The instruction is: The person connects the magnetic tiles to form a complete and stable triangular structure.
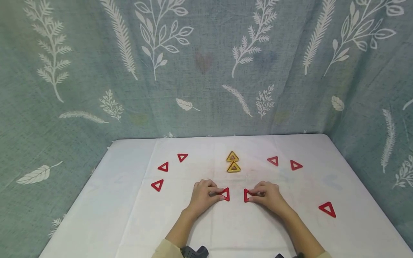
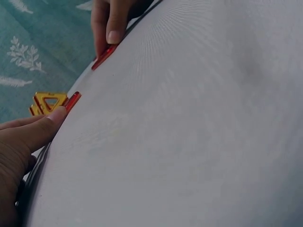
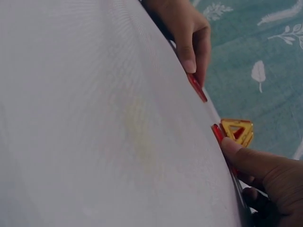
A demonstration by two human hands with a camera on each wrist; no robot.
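My left hand (image 1: 204,193) pinches a red triangle frame (image 1: 227,194) between thumb and fingers at the middle of the white table. Facing it, my right hand (image 1: 267,195) pinches a second red triangle frame (image 1: 246,195) by its corner. A short gap separates the two frames, whose straight sides face each other. Both lie low against the tabletop, seen nearly edge-on as a red strip (image 2: 72,101) in the left wrist view. Beyond the hands are two yellow triangle pieces (image 1: 233,167), one behind the other; they rise above the table surface in the right wrist view (image 3: 236,130).
Three loose red triangles (image 1: 157,185) lie at the left of the table (image 1: 180,222). Three more, including a near one (image 1: 327,209), lie at the right. A green leaf-patterned cloth (image 1: 206,107) hangs behind and along the sides.
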